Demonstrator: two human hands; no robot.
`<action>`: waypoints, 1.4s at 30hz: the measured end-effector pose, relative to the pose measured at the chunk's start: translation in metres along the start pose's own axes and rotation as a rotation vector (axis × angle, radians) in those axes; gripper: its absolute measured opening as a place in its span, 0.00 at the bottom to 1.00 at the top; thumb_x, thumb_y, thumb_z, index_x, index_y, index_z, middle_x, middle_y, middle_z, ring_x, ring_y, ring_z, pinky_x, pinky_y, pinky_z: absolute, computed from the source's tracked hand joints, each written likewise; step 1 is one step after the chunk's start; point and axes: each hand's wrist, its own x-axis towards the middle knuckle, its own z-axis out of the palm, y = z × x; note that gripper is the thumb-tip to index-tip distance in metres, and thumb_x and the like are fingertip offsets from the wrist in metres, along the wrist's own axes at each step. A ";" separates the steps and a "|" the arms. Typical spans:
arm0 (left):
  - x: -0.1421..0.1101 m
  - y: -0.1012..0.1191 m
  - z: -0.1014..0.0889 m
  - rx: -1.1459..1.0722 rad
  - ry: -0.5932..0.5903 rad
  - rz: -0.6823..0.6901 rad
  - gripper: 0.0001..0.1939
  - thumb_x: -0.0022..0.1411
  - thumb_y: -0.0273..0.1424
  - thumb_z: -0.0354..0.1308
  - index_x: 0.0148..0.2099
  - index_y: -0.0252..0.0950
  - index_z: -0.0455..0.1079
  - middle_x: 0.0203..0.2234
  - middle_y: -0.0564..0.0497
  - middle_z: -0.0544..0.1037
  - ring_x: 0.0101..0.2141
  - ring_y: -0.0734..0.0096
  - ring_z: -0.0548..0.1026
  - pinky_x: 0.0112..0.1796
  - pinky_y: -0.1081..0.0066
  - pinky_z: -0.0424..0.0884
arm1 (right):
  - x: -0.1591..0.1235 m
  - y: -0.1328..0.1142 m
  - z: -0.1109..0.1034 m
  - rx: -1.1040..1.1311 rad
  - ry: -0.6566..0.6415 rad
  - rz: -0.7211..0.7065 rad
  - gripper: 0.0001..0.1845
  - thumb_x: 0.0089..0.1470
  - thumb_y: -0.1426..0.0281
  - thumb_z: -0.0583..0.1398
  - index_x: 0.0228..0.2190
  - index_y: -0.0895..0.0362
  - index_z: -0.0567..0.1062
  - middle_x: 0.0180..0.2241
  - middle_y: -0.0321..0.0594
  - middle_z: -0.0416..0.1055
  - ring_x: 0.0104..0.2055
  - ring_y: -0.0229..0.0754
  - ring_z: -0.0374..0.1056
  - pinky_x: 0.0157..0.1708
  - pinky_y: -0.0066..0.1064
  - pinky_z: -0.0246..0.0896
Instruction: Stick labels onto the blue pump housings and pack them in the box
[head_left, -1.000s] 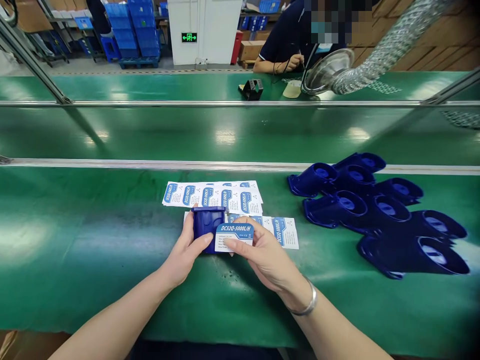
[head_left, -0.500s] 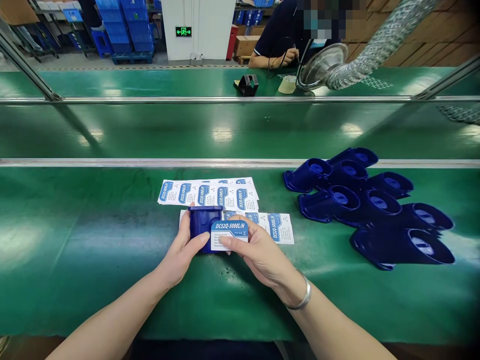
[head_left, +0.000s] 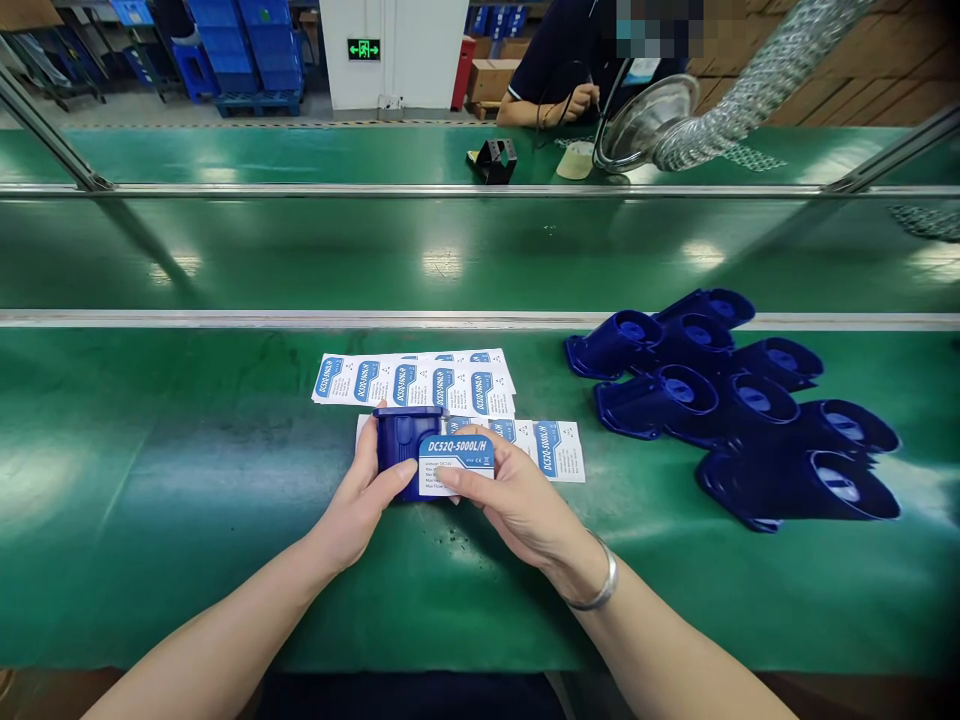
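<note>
My left hand (head_left: 365, 490) is closed around the left side of a dark blue plastic housing (head_left: 401, 435), its thumb on the front face. Between the thumb and fingers of my right hand (head_left: 510, 490) is a blue and white label (head_left: 456, 450) printed "DC52Q-5000L/H". The label overlaps the right part of the housing's front; whether it is stuck down I cannot tell. Behind the hands lie sheets of the same labels (head_left: 420, 380), and another label strip (head_left: 559, 452) is partly hidden by the housing and my right hand.
Several dark blue housings (head_left: 757, 400) stand grouped on the green work surface (head_left: 187, 450) at right. A metal rail (head_left: 262, 319) crosses behind. Farther back are a small black device (head_left: 495, 160), an extraction hood (head_left: 645, 120) with its flexible duct, and another person's hand (head_left: 581, 103).
The whole view has shifted slightly, with the scene sitting a little higher in the picture. Both hands keep the same hold on the housing and label.
</note>
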 end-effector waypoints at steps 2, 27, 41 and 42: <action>0.000 0.000 0.000 0.003 0.001 -0.002 0.42 0.69 0.39 0.58 0.75 0.50 0.38 0.72 0.51 0.53 0.70 0.52 0.51 0.68 0.57 0.51 | 0.000 0.001 -0.001 0.001 -0.001 0.005 0.16 0.48 0.66 0.75 0.36 0.53 0.77 0.31 0.32 0.71 0.32 0.36 0.64 0.33 0.27 0.61; 0.000 0.004 0.003 -0.036 0.029 -0.027 0.44 0.66 0.42 0.61 0.75 0.53 0.39 0.71 0.51 0.56 0.67 0.46 0.56 0.65 0.54 0.60 | 0.000 -0.003 0.004 -0.012 0.010 -0.006 0.17 0.46 0.64 0.75 0.33 0.55 0.76 0.29 0.32 0.69 0.30 0.36 0.63 0.32 0.28 0.62; 0.000 0.008 0.005 0.070 -0.039 0.030 0.49 0.64 0.36 0.64 0.75 0.53 0.35 0.69 0.48 0.58 0.66 0.49 0.59 0.62 0.55 0.65 | -0.001 -0.004 0.004 -0.014 0.010 0.006 0.17 0.46 0.64 0.75 0.34 0.54 0.75 0.30 0.32 0.69 0.32 0.36 0.64 0.33 0.29 0.62; 0.000 0.008 0.005 0.070 -0.035 0.027 0.50 0.64 0.36 0.65 0.75 0.53 0.35 0.69 0.48 0.58 0.66 0.48 0.59 0.62 0.54 0.64 | -0.001 -0.004 0.004 -0.015 0.011 0.007 0.17 0.46 0.64 0.75 0.34 0.54 0.75 0.30 0.32 0.69 0.32 0.36 0.64 0.33 0.29 0.62</action>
